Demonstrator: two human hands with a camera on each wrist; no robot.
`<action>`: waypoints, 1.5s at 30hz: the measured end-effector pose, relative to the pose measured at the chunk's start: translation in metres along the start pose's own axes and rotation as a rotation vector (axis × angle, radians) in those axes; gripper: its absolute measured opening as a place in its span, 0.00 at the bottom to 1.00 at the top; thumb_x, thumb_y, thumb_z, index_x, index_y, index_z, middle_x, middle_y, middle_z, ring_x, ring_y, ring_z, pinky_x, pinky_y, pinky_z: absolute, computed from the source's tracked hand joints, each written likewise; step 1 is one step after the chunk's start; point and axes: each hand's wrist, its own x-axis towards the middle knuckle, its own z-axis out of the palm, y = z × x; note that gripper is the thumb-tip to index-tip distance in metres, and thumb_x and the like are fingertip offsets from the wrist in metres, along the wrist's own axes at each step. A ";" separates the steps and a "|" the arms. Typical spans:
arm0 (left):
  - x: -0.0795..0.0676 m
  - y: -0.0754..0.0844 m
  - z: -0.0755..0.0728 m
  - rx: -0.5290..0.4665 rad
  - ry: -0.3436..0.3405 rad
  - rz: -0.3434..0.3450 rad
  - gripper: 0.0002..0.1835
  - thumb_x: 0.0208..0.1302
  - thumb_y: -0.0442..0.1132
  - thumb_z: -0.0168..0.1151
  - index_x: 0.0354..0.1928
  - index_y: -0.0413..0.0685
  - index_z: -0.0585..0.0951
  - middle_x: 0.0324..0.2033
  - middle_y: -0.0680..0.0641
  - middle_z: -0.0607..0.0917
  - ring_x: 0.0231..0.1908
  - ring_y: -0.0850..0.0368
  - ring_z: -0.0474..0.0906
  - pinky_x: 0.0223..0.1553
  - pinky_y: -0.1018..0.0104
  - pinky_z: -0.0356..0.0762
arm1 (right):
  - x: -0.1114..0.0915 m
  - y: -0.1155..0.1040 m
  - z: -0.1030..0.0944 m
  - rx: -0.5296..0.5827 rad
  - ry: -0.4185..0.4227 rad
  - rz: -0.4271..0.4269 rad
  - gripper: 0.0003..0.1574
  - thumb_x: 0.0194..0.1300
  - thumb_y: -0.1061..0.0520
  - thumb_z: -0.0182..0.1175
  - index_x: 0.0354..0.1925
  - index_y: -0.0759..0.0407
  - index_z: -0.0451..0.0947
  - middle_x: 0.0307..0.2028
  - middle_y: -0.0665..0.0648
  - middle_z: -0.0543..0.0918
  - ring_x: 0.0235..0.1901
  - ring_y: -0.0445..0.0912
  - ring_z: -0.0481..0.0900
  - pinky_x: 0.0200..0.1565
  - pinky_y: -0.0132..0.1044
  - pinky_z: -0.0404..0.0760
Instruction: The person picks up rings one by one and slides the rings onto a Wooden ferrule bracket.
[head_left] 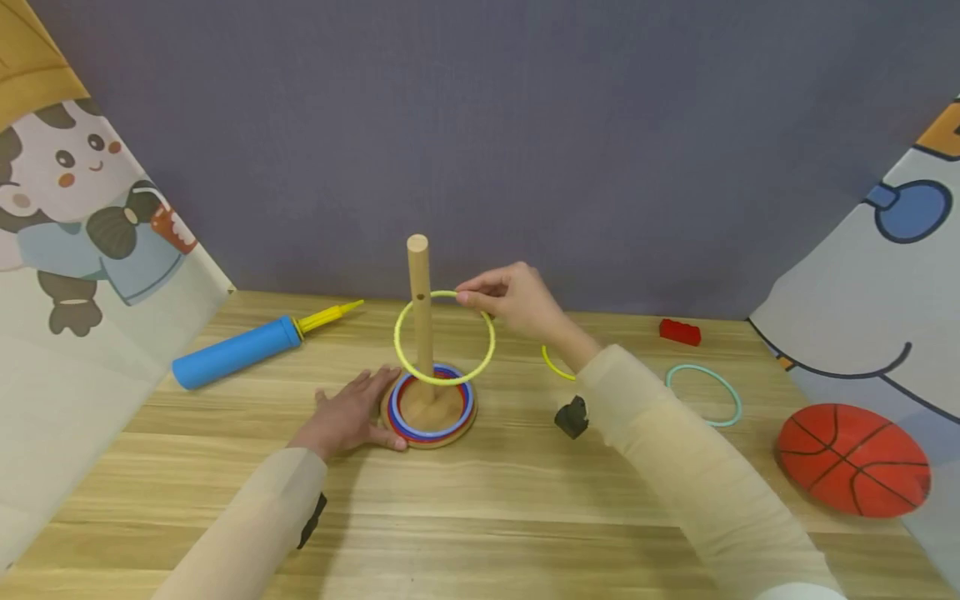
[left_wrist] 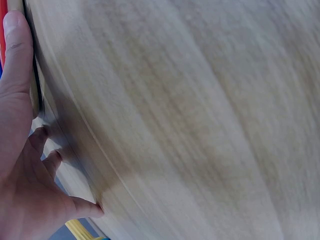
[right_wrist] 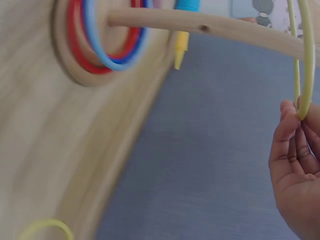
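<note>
A wooden ring-toss stand [head_left: 423, 317] has a round base with an upright post. Blue and red rings [head_left: 471, 406] lie around the post's foot on the base. With thumb and fingertips, my right hand [head_left: 517, 302] pinches a yellow ring [head_left: 491, 350] by its far right edge. In the right wrist view the post [right_wrist: 235, 34] passes through this yellow ring [right_wrist: 307, 60], close to the post's top. My left hand [head_left: 352, 417] lies spread at the left side of the base, its thumb at the near rim. The left wrist view shows that thumb along the base's edge.
A blue and yellow hand pump [head_left: 240, 352] lies at the left. To the right are another yellow ring [head_left: 555, 364], partly hidden by my right arm, a black object [head_left: 572, 417], a teal ring [head_left: 738, 400], a red block [head_left: 680, 332] and a red basketball-patterned ball [head_left: 853, 460].
</note>
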 end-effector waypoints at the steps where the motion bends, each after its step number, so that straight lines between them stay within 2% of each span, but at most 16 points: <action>1: 0.000 0.000 0.000 0.001 -0.003 -0.001 0.65 0.42 0.67 0.78 0.80 0.51 0.56 0.77 0.37 0.58 0.75 0.31 0.52 0.56 0.10 0.43 | -0.001 0.004 0.004 0.005 -0.003 0.006 0.13 0.68 0.54 0.68 0.47 0.61 0.89 0.36 0.55 0.91 0.30 0.41 0.85 0.29 0.31 0.79; 9: 0.000 0.002 -0.002 -0.002 -0.011 -0.019 0.66 0.41 0.67 0.79 0.79 0.48 0.56 0.77 0.37 0.57 0.75 0.32 0.51 0.57 0.11 0.42 | -0.009 0.031 0.033 0.068 -0.016 0.057 0.13 0.68 0.57 0.68 0.46 0.65 0.88 0.36 0.59 0.90 0.33 0.51 0.86 0.33 0.38 0.83; 12: -0.001 0.002 -0.002 -0.006 -0.009 -0.023 0.67 0.41 0.67 0.79 0.79 0.46 0.56 0.77 0.37 0.58 0.75 0.32 0.51 0.57 0.11 0.41 | -0.012 0.039 0.042 0.082 -0.018 0.062 0.12 0.68 0.57 0.68 0.45 0.65 0.89 0.36 0.58 0.90 0.32 0.49 0.85 0.33 0.38 0.83; 16: -0.001 0.002 -0.002 -0.013 -0.015 -0.027 0.68 0.41 0.67 0.79 0.79 0.46 0.55 0.77 0.37 0.57 0.75 0.32 0.51 0.58 0.11 0.40 | -0.016 0.048 0.054 0.108 -0.026 0.075 0.13 0.69 0.59 0.67 0.46 0.67 0.88 0.36 0.62 0.89 0.26 0.39 0.79 0.30 0.33 0.80; 19: 0.000 0.002 -0.002 -0.016 -0.017 -0.025 0.67 0.42 0.67 0.78 0.79 0.46 0.55 0.78 0.37 0.57 0.76 0.32 0.50 0.57 0.11 0.40 | -0.019 0.053 0.062 0.128 -0.025 0.087 0.12 0.69 0.60 0.66 0.45 0.69 0.87 0.34 0.64 0.89 0.23 0.37 0.76 0.28 0.31 0.77; 25: 0.001 0.002 -0.002 -0.010 -0.010 -0.016 0.66 0.41 0.67 0.79 0.79 0.48 0.56 0.78 0.38 0.57 0.75 0.32 0.51 0.56 0.11 0.42 | -0.026 0.062 0.076 0.123 0.030 0.128 0.10 0.68 0.60 0.68 0.43 0.67 0.88 0.33 0.57 0.90 0.26 0.37 0.79 0.27 0.29 0.79; 27: 0.001 0.002 -0.002 -0.009 -0.008 -0.014 0.66 0.41 0.67 0.79 0.79 0.49 0.57 0.77 0.37 0.57 0.75 0.31 0.52 0.56 0.10 0.42 | -0.027 0.065 0.081 0.108 0.050 0.141 0.10 0.68 0.59 0.68 0.43 0.65 0.89 0.35 0.57 0.90 0.29 0.38 0.82 0.30 0.29 0.81; 32: 0.000 0.003 -0.002 -0.014 -0.008 -0.010 0.65 0.41 0.67 0.79 0.79 0.50 0.57 0.77 0.37 0.58 0.75 0.31 0.52 0.56 0.10 0.42 | -0.030 0.071 0.090 0.049 0.097 0.112 0.10 0.67 0.58 0.69 0.43 0.63 0.89 0.38 0.57 0.91 0.36 0.44 0.87 0.39 0.34 0.84; 37: 0.000 0.002 -0.001 -0.015 -0.015 -0.013 0.65 0.42 0.67 0.78 0.79 0.49 0.57 0.78 0.37 0.57 0.75 0.31 0.51 0.56 0.10 0.42 | -0.034 0.078 0.098 0.008 0.133 0.081 0.11 0.68 0.56 0.68 0.44 0.61 0.89 0.39 0.56 0.91 0.38 0.46 0.87 0.41 0.37 0.85; 41: -0.001 0.002 -0.001 -0.015 -0.015 -0.017 0.66 0.42 0.67 0.79 0.79 0.48 0.57 0.78 0.37 0.57 0.75 0.32 0.51 0.56 0.11 0.42 | -0.037 0.079 0.099 -0.045 0.095 0.041 0.14 0.71 0.54 0.66 0.48 0.62 0.88 0.41 0.57 0.90 0.38 0.48 0.86 0.39 0.38 0.84; 45: -0.002 0.003 -0.002 -0.017 -0.016 -0.018 0.66 0.41 0.66 0.79 0.79 0.48 0.57 0.78 0.37 0.57 0.75 0.31 0.51 0.56 0.10 0.42 | -0.041 0.080 0.093 -0.100 0.034 0.000 0.18 0.73 0.52 0.63 0.53 0.63 0.86 0.47 0.58 0.88 0.46 0.51 0.85 0.44 0.41 0.85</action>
